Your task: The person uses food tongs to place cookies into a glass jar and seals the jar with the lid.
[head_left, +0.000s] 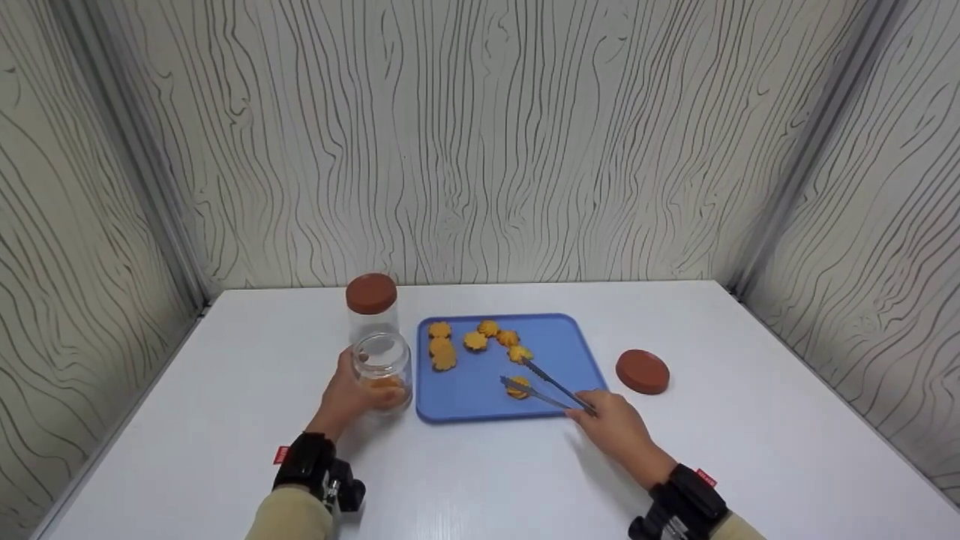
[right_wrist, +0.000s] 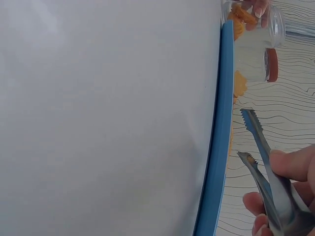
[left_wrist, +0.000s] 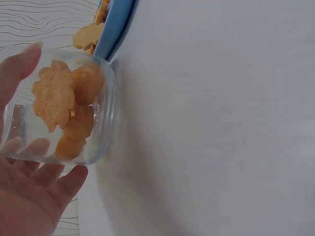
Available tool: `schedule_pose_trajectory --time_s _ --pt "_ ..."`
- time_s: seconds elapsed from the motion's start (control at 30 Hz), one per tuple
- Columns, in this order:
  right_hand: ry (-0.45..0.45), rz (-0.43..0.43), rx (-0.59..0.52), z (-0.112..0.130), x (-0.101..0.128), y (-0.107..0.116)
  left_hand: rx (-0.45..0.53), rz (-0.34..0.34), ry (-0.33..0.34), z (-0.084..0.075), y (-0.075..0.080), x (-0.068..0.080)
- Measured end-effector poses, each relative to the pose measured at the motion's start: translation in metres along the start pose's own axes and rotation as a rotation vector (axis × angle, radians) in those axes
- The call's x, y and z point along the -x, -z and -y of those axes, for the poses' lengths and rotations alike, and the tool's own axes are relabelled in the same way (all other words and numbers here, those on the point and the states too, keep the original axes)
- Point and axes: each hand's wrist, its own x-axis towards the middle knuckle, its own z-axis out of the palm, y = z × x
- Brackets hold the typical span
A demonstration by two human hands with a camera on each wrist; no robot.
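My left hand grips a clear, uncovered jar left of the blue tray. Several flower-shaped cookies show through its wall in the left wrist view, with fingers and thumb around the jar. In my right hand are metal tongs, pinched between thumb and fingers. Their serrated tips stand apart over the tray, with nothing clasped between them. One tip crosses over a single cookie; the other reaches close to another yellow cookie.
More cookies lie on the tray, some in a column at its left side. Behind the held jar stands a second jar with a red-brown lid. A loose red-brown lid lies right of the tray on the white table.
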Motion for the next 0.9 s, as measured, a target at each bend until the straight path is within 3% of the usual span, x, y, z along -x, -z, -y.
schedule_pose_trajectory --time_s 0.47,0.9 --pt "-0.009 0.018 0.035 -0.0028 0.0011 -0.0027 -0.011 -0.008 0.016 -0.0012 -0.0003 0.0017" --pt "0.008 0.062 0.048 -0.0061 -0.0005 -0.002 -0.01 -0.005 -0.01 -0.0014 0.0002 0.0024"
